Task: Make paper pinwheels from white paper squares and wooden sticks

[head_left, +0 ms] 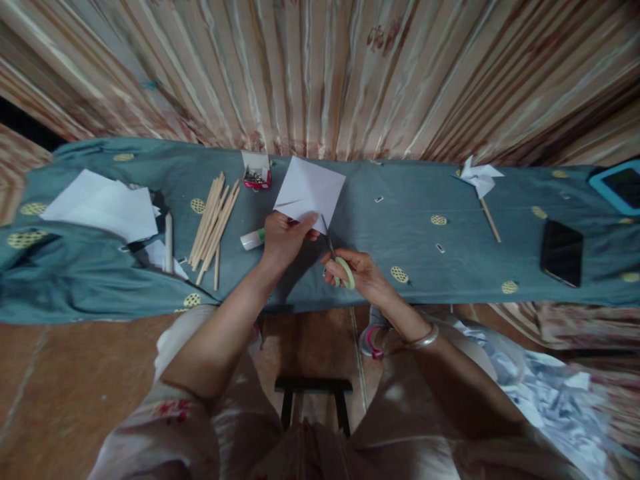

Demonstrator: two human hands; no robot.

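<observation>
My left hand (289, 237) pinches the near corner of a white paper square (314, 187), which is raised a little over the cloth. A slit runs in from the paper's left corner. In my right hand (354, 272) are scissors (345, 272) with pale green handles, my fingers through the loops. Their blades reach up to the paper's near right edge, close to my left thumb. Just left of my left hand lies a white and green glue stick (253, 239), partly covered by the hand.
Left of me lie wooden sticks (214, 223), a stack of white paper (103, 203) and a small red box (257, 175) of metal pins. To the right are a paper pinwheel (480, 179) on a stick, a black phone (562, 253) and a blue-framed device (620, 187). A curtain (320, 73) hangs behind.
</observation>
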